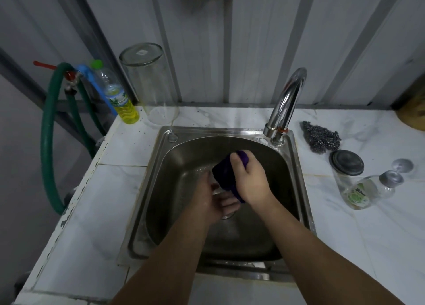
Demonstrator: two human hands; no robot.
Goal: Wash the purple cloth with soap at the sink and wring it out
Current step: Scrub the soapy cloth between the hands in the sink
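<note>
The purple cloth (226, 174) is bunched up over the middle of the steel sink (158, 189). My right hand (249, 180) grips it from above, fingers curled round the bundle. Just below and to the left, my left hand (217, 200) lies palm up with relaxed fingers, touching the cloth's lower edge. A thin stream of water runs onto the left palm near the drain. The chrome tap (285, 104) rises at the sink's back right corner. A soap bottle with yellow liquid (120, 100) stands at the back left of the counter.
An upturned clear glass (149, 81) stands behind the sink. A steel scourer (322, 136), a dark lid (347, 162) and a lying clear bottle (365, 189) are on the counter at right. A green hose (49, 143) hangs at left.
</note>
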